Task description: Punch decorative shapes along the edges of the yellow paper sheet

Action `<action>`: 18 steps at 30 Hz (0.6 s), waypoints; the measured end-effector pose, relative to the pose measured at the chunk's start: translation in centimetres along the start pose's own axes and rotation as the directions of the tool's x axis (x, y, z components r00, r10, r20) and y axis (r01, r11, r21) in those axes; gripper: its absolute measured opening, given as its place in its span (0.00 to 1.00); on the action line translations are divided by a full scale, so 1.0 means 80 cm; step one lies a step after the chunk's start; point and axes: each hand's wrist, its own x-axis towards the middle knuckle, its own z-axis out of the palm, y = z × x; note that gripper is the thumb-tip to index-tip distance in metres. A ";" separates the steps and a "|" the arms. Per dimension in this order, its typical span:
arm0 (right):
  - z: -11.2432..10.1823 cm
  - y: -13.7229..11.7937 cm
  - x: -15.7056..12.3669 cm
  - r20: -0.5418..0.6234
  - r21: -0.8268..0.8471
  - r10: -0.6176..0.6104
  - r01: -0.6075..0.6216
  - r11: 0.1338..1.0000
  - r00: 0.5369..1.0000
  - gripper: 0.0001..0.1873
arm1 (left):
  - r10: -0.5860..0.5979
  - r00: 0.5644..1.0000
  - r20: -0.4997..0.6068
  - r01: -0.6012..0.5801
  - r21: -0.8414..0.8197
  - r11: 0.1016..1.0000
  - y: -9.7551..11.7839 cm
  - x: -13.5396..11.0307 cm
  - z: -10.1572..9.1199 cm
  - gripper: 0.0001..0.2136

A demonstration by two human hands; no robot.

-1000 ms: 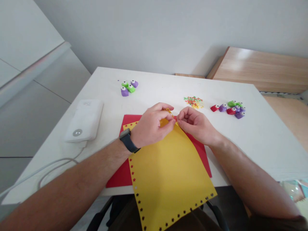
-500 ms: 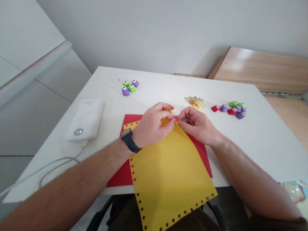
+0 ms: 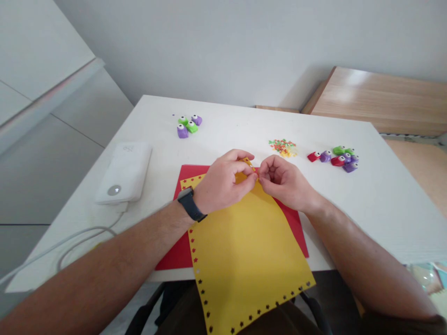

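Note:
A yellow sheet of paper (image 3: 244, 251), punched with small shapes along its left and bottom edges, hangs over the table's front edge. Its far edge is curled up between my hands. My left hand (image 3: 226, 181), with a dark watch at the wrist, pinches that raised edge between thumb and fingers. My right hand (image 3: 284, 181) has its thumb and index finger pressed together at the same edge, close to the left fingertips. What exactly lies between the right fingertips is too small to make out. Beneath the yellow paper lies a red sheet (image 3: 174, 251).
Small punched paper pieces (image 3: 282, 146) lie in a pile beyond my right hand. Several craft punches (image 3: 344, 160) stand at the right, and more punches (image 3: 188, 126) at the back left. A white power bank (image 3: 124, 172) with a cable (image 3: 87, 230) sits at the left.
Almost nothing differs. Both hands stay at the far edge of the yellow paper, their fingertips shifted very slightly. The view has moved a little.

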 end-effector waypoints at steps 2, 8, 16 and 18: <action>0.000 0.001 0.000 0.002 -0.008 -0.007 0.007 1.000 1.000 0.10 | 0.000 1.000 0.001 0.000 -0.002 1.000 0.000 0.000 0.000 0.06; 0.000 0.001 0.000 0.003 -0.038 -0.017 0.017 0.999 1.000 0.10 | 0.000 1.000 0.001 0.000 -0.001 1.000 0.001 0.000 -0.001 0.06; 0.000 0.001 -0.001 -0.007 -0.095 -0.034 0.033 0.995 0.999 0.10 | -0.023 1.000 -0.003 0.022 -0.014 1.000 0.002 0.001 0.000 0.06; 0.000 0.001 -0.002 -0.005 -0.101 -0.042 0.041 0.994 0.999 0.10 | -0.026 1.000 -0.001 0.026 -0.016 1.000 0.002 0.001 0.000 0.06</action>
